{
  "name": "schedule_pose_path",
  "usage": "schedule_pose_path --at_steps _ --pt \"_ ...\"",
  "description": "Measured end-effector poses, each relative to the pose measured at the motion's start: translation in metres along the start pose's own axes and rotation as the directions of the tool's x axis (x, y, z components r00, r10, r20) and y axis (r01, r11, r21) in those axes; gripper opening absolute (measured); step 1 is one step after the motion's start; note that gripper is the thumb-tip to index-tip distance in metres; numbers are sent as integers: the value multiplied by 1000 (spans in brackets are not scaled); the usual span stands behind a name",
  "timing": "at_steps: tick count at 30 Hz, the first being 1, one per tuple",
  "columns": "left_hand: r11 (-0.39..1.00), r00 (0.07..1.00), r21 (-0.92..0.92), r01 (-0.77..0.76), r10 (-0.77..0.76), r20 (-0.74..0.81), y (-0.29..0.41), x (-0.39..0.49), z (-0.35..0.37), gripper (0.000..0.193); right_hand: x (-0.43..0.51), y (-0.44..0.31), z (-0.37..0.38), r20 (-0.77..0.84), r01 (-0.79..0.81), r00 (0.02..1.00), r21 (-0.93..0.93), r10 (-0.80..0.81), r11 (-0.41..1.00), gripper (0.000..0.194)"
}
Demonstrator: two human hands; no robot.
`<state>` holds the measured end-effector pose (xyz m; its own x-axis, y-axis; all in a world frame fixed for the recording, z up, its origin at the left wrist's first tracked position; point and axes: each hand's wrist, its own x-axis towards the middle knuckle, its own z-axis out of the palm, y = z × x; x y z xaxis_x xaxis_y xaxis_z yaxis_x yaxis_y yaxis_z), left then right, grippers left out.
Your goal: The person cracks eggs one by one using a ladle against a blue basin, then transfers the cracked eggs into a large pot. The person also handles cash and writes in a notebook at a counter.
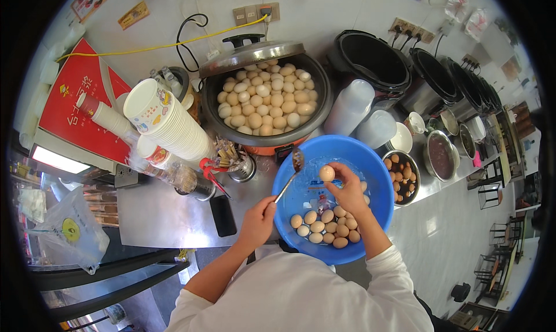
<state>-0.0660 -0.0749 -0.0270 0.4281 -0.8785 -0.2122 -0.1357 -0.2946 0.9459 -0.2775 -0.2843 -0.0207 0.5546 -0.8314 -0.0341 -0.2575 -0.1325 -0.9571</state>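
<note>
My left hand (258, 221) grips the handle of a metal spoon (297, 161), its bowl raised above the left rim of a blue plastic basin (282, 240). Over the basin, my right hand (347, 188) holds a single egg (326, 173) between thumb and fingers. Several brown eggs (329, 227) lie together in the near part of the basin, with a few more partly hidden behind my right hand. Beyond the basin stands a wide dark cooker (319, 127) heaped with eggs (265, 99), its metal lid (256, 54) tilted over the back left part.
Stacked paper cups (173, 127), a metal holder of skewers (241, 169) and a black phone (223, 216) are on the steel counter (165, 219) at left. Stacked plastic cups (351, 108), a bowl of eggs in dark liquid (402, 177) and open black cookers (373, 60) stand at right.
</note>
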Motion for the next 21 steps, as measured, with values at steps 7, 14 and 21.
schedule_pose_path --at_steps 7,14,21 --pt "461 774 -625 630 -307 554 24 -7 -6 39 0 -24 26 8 -33 999 571 35 820 51" --pt "379 751 -652 657 -252 610 15 0 -20 38 17 -22 39 60 15 997 479 -50 878 50" --pt "408 796 -683 605 -281 537 -26 2 -35 37 139 -73 51 16 -148 989 296 150 944 47"
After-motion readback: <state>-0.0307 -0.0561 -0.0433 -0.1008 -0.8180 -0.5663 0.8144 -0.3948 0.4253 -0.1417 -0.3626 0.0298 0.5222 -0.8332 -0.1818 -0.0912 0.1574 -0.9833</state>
